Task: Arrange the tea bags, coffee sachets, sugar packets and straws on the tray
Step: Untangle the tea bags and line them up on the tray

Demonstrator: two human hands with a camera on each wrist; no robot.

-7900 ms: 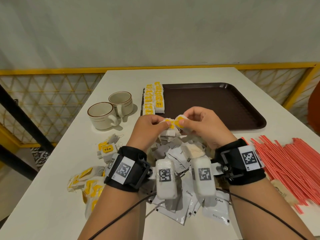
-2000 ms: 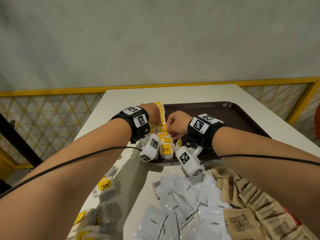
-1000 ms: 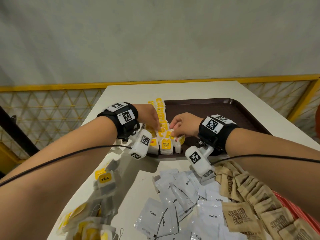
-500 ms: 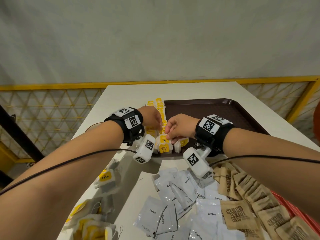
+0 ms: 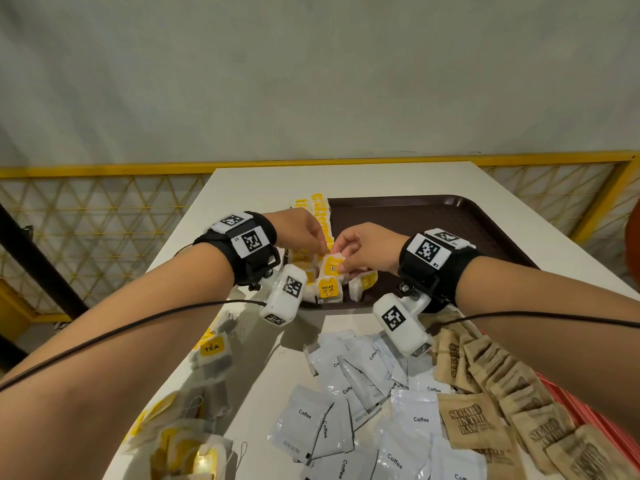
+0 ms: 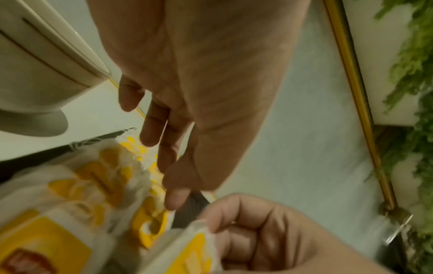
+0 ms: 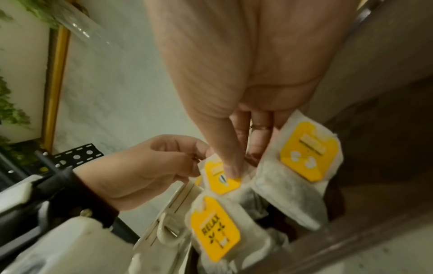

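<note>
A dark brown tray (image 5: 450,230) lies ahead with a row of yellow-tagged tea bags (image 5: 320,216) along its left edge. Both hands meet over the row's near end. My right hand (image 5: 341,263) pinches one tea bag (image 5: 331,265), and in the right wrist view the thumb presses its yellow tag (image 7: 222,179). Two more tea bags (image 7: 214,228) stand just below it. My left hand (image 5: 320,245) hangs beside it with loosely straight fingers (image 6: 175,194), whose tips touch the row of tea bags (image 6: 105,178).
White coffee sachets (image 5: 363,393) lie heaped near me, brown sugar packets (image 5: 502,393) to their right, and red straws (image 5: 588,420) at the far right edge. Loose tea bags (image 5: 211,355) lie under my left forearm. A cream cup (image 6: 35,64) stands left of the tray.
Both hands have gone from the pile near me to the tray's near left corner. Over the last second they stay there, and the right hand's tea bag has shifted slightly at the row's end.
</note>
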